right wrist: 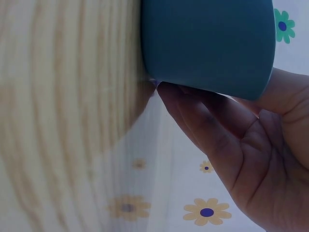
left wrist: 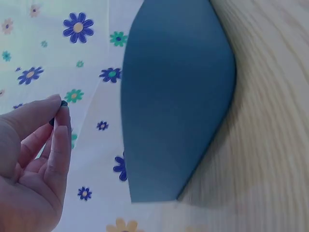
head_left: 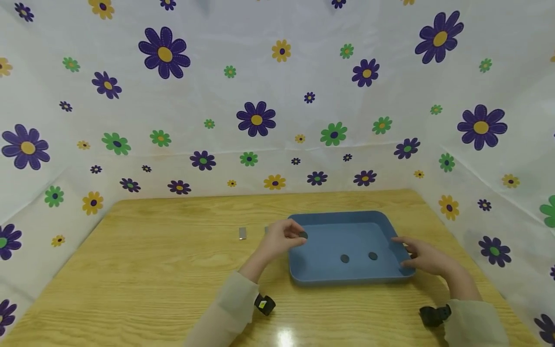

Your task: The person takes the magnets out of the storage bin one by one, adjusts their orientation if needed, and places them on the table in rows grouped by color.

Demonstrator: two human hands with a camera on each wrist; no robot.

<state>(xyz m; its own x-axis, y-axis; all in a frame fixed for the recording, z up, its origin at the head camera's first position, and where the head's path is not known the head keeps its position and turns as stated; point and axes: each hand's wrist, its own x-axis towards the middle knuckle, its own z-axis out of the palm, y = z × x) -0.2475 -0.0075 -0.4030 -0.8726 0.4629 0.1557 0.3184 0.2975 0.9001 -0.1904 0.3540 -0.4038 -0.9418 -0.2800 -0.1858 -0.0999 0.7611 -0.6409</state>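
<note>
A blue rectangular tray (head_left: 334, 278) lies on the table, also seen side-on as a blue wall (left wrist: 178, 96) in the left wrist view. Over its left rim, my left hand (head_left: 279, 237) pinches a small dark round disc (head_left: 303, 234) between thumb and fingertips. That disc (left wrist: 64, 103) is mostly covered by the fingers in the left wrist view. Two similar dark discs, one nearer the middle (head_left: 344, 259) and one further right (head_left: 373, 256), lie on the tray's floor. My right hand (head_left: 427, 257) grips the tray's right end, with fingers along the outer wall (right wrist: 207, 48).
Left of the tray, a small silvery rectangular piece (head_left: 242, 233) lies on the wooden table (head_left: 151, 270). Another small greyish piece (head_left: 266, 230) is partly hidden behind my left hand. A flower-printed white sheet (head_left: 260, 77) stands around the table's back and sides.
</note>
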